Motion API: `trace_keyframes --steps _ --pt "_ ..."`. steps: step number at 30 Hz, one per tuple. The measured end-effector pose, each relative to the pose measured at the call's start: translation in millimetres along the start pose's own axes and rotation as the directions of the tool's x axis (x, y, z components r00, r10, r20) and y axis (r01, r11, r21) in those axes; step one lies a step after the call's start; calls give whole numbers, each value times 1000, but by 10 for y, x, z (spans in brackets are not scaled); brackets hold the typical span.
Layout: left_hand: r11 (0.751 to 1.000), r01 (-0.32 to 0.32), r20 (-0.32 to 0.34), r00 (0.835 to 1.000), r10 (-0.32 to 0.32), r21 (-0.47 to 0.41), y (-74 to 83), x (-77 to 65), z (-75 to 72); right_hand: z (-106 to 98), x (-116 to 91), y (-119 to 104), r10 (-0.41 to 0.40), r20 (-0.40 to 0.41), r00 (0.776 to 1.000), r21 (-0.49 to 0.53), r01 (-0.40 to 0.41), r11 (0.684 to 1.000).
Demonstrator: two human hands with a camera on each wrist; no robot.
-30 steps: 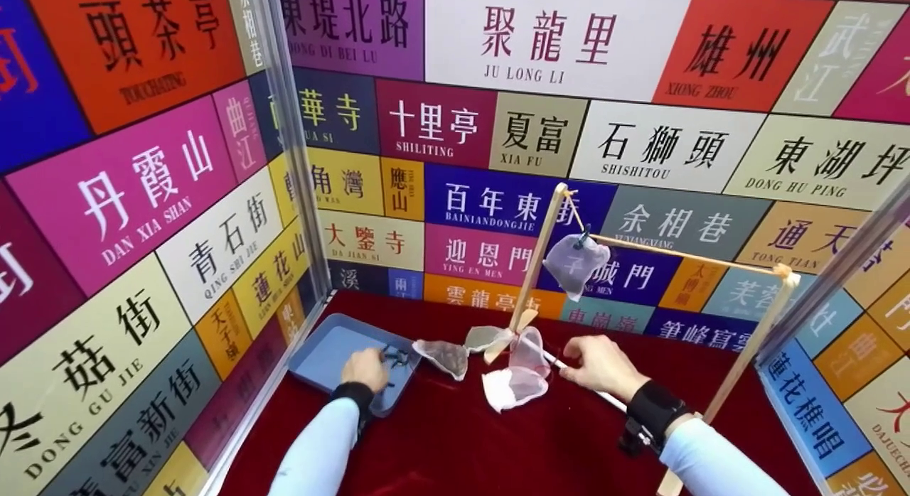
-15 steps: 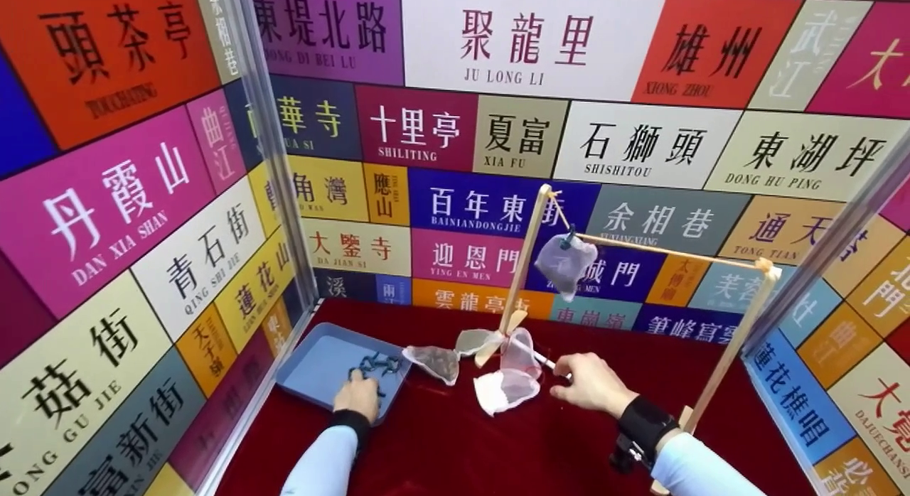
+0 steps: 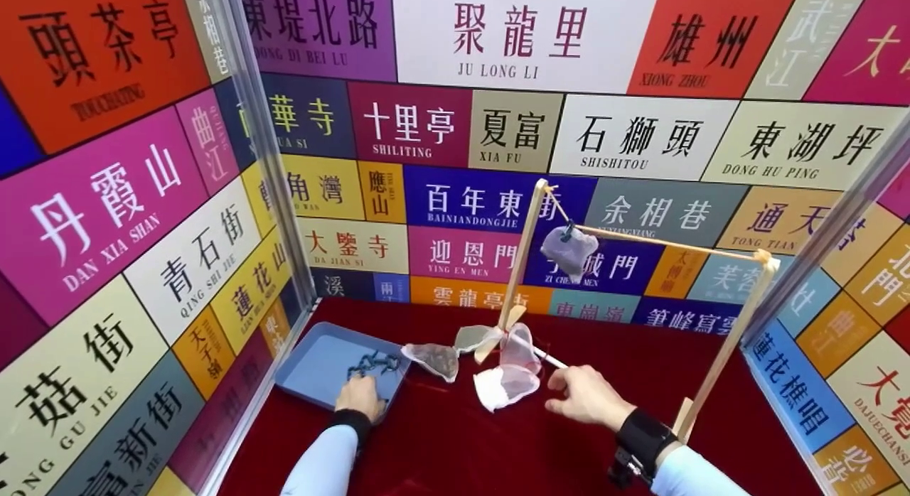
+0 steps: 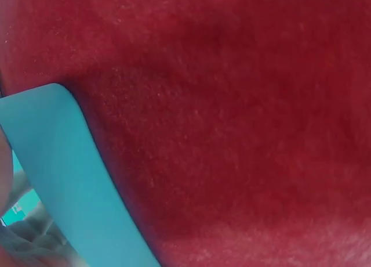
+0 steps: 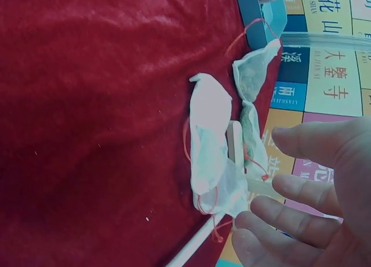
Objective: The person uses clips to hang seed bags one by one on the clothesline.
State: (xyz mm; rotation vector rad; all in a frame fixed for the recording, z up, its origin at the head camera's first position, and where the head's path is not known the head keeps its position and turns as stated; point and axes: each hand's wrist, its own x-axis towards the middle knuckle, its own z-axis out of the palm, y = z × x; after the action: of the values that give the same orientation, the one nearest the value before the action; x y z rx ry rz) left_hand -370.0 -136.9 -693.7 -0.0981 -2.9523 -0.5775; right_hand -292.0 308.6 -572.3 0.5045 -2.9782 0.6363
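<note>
Dark green clips [image 3: 368, 364] lie jumbled in a blue tray [image 3: 313, 357]

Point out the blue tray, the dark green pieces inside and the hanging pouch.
Blue tray [image 3: 313, 362]: head view, on its bare floor.
Dark green pieces [image 3: 372, 363]: head view, middle of the cluster.
Hanging pouch [image 3: 567, 251]: head view, middle of its body.

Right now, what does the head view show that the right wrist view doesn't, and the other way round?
Head only: the strung cord with a pale bag hanging from it, and the dark green pieces in the tray.

Right wrist only: the red drawstring loop by the bag nearest the tray.

Both: the right hand, that tray, the mesh bags on the red cloth, the white rod and the lettered wall.
</note>
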Motion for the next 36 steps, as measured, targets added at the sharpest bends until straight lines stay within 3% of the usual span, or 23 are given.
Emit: trace_keyframes --steps 6,13,17,23,30,36 --pt "996 20 -36 999 -23 -82 -49 39 -17 33 -113 -11 -30 -6 1000 43 30 999" --pt "977 27 -66 997 -42 -211 42 85 -240 27 -156 -46 -48 -17 999 58 49 997" --pt "969 2 -101 995 -28 -247 179 106 -333 22 -148 -76 -60 -16 998 67 60 996" --pt "957 -99 -202 978 43 -274 444 133 -407 13 -139 -112 -58 -33 998 53 60 997" --pt "942 -131 -188 979 75 -309 726 104 -502 6 -131 -161 -55 -40 998 85 58 995" --pt "917 -198 -217 968 127 -346 1007 47 -507 -10 -123 -220 -60 -37 998 116 64 991"
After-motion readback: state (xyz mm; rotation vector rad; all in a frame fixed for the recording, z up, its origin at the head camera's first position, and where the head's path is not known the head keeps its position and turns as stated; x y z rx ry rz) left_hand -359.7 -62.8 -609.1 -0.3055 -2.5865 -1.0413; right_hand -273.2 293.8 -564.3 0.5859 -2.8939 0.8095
